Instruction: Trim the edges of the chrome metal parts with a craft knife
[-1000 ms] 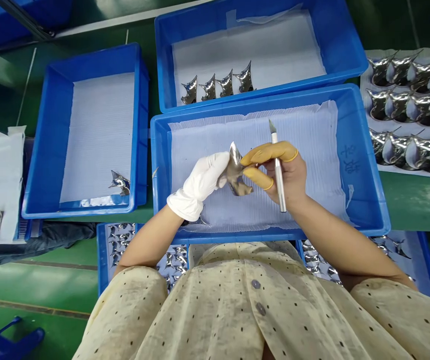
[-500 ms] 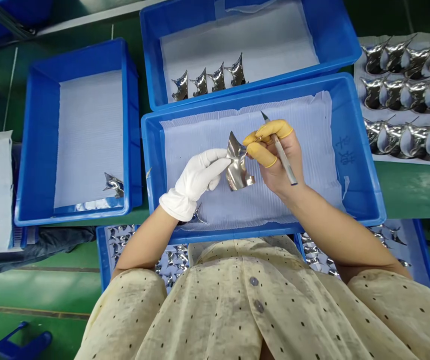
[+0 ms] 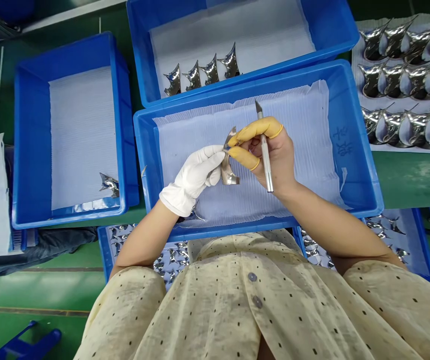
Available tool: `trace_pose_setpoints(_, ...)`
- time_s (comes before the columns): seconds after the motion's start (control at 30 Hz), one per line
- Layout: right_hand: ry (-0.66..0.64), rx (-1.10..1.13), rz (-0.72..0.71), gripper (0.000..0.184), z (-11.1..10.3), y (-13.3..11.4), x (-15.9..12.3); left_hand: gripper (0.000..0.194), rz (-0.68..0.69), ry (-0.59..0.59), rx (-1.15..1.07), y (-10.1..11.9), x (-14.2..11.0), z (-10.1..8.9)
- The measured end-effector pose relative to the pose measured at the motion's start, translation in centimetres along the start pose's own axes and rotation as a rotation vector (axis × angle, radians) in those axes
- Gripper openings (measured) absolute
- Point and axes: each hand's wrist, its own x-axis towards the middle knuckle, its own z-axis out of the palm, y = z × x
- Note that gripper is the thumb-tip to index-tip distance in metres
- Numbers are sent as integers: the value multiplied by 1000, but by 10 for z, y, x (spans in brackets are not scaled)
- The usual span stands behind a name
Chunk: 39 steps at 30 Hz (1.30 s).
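My left hand (image 3: pixel 197 175), in a white glove, pinches a curved shiny metal part (image 3: pixel 229 172) by its left side above the lined blue bin (image 3: pixel 145 150). My right hand (image 3: pixel 267 155) has yellow finger cots on. A craft knife (image 3: pixel 266 162) with a silver handle is held in it, blade up and away from the part. The thumb and a fingertip of that hand close at the upper portion of the metal part and hide some of it. Another metal part (image 3: pixel 194 214) lies in the bin's near left corner, half hidden by my left wrist.
A second blue bin (image 3: pixel 139 60) behind holds several metal parts in a row. To the left, another bin (image 3: pixel 120 150) holds one part (image 3: pixel 109 185). Rows of polished parts (image 3: pixel 406 80) stand on white sheeting at right. More filled bins lie below, near my lap.
The metal part has turned so it shows narrower, edge-on. My right hand has moved left onto it, and the knife has swung more upright. The whole view has shifted slightly.
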Motion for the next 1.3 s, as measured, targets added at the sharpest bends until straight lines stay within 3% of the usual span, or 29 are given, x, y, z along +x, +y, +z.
trace_pose_setpoints(0.13,-17,59,-55,22,-1,-2,-2,51,18,3,-1,-2,1,-2)
trace_pose_setpoints(0.3,-36,121,-37,23,-2,-1,-2,41,13,31,-16,0,0,1)
trace_pose_setpoints(0.5,87,2,44,31,-11,-3,-1,23,31,37,-97,7,1,2)
trace_pose_setpoints(0.57,18,-41,79,35,-16,-5,-3,16,56,38,-188,11,1,2)
trace_pose_setpoints(0.7,-241,-128,96,41,-18,-7,-13,12,131,125,-348,16,0,6)
trace_pose_setpoints(0.77,-250,-137,114,38,-15,-9,-17,13,136,158,-320,18,-1,5)
trace_pose_setpoints(0.87,-210,-125,157,28,-15,-11,-13,19,163,165,-160,26,-5,-11)
trace_pose_setpoints(0.97,-295,-212,139,23,-12,-8,12,30,333,290,-7,37,-24,-48)
trace_pose_setpoints(1.03,-420,-262,57,21,3,-1,38,30,446,446,52,39,-50,-76)
trace_pose_setpoints(1.1,-547,-354,-31,16,35,6,66,29,517,610,91,31,-86,-100)
trace_pose_setpoints(1.2,-712,-620,-99,9,110,12,97,29,538,887,167,6,-143,-127)
trace_pose_setpoints(1.3,-881,-866,-121,16,194,21,113,31,438,1122,425,-9,-186,-154)
